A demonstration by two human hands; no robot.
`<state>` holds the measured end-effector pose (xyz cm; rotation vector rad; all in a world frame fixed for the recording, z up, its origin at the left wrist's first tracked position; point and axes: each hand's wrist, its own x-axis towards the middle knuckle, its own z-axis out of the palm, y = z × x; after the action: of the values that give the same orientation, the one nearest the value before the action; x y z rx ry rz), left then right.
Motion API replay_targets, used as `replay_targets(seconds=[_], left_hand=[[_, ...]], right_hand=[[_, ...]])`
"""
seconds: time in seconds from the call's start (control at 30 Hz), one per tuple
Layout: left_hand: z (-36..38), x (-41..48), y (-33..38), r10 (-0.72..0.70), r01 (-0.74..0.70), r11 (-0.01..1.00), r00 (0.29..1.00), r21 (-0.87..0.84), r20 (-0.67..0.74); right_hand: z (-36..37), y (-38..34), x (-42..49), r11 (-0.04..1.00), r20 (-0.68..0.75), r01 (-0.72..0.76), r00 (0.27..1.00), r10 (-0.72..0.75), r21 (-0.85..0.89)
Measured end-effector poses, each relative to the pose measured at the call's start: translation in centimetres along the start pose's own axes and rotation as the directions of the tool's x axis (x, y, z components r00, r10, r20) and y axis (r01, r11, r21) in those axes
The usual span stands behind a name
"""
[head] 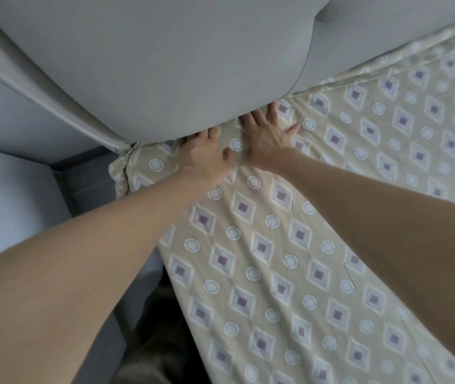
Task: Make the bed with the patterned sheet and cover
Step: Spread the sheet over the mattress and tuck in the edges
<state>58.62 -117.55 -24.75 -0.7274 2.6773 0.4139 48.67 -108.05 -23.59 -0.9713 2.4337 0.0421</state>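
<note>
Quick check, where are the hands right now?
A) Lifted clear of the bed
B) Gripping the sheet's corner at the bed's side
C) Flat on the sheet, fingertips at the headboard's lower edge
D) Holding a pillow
C: the left hand and right hand lie on the sheet with straight fingers reaching the bottom edge of the headboard.

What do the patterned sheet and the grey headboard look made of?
Patterned sheet: thin matte woven cloth, perhaps cotton; it creases finely and gathers at the corner. Headboard: padded, in smooth grey fabric or leatherette; rounded bulging edge, no visible weave.
</note>
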Motion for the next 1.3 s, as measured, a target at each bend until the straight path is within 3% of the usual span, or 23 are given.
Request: replay_targets(seconds=[0.2,0.3,0.37,0.47,0.57,0.7,0.83,1.03,1.3], left_hand=[[0.6,-3.6,-1.3,0.253,-0.229,0.96,0.955,0.159,-0.155],[0.6,-3.1,-1.1,0.155,-0.151,0.986,0.985,0.065,-0.075],[0.2,-2.0,-0.8,0.075,-0.074,0.997,0.996,0.007,-0.049],[-0.6,-0.8,-0.3,0.019,-0.02,0.998,1.0,-0.059,-0.013],[-1.4,-0.3,0.0,-0.02,0.026,0.996,0.997,-0.08,0.078],[-2.2,-0.2,0.0,-0.048,0.056,0.997,0.987,-0.046,0.155],[-2.9,-0.4,-0.2,-0.062,0.06,0.998,0.978,0.014,0.198],[-2.8,0.2,-0.2,-0.072,0.075,0.997,0.973,-0.006,0.219],[-2.3,1.0,-0.4,-0.061,0.075,0.995,0.978,-0.063,0.199]], right_hand=[[-1.6,-0.7,0.8,0.991,0.13,-0.083,0.987,0.096,-0.102],[-2.1,-0.9,1.3,0.976,0.22,-0.097,0.965,0.14,-0.196],[-1.6,-1.0,0.8,0.991,0.139,-0.087,0.985,0.1,-0.1],[0.2,-0.4,-1.2,0.997,-0.161,0.013,0.987,-0.001,0.074],[0.9,0.4,-2.3,0.997,-0.255,0.04,0.967,-0.02,0.071],[0.1,0.6,-1.7,0.997,-0.11,0.07,0.992,-0.066,0.037],[-1.3,0.3,0.0,0.992,0.087,0.058,0.995,-0.049,-0.111],[-2.5,0.8,1.6,0.961,0.171,0.12,0.982,-0.079,-0.247],[-4.3,0.3,2.2,0.934,0.269,0.093,0.963,0.003,-0.345]])
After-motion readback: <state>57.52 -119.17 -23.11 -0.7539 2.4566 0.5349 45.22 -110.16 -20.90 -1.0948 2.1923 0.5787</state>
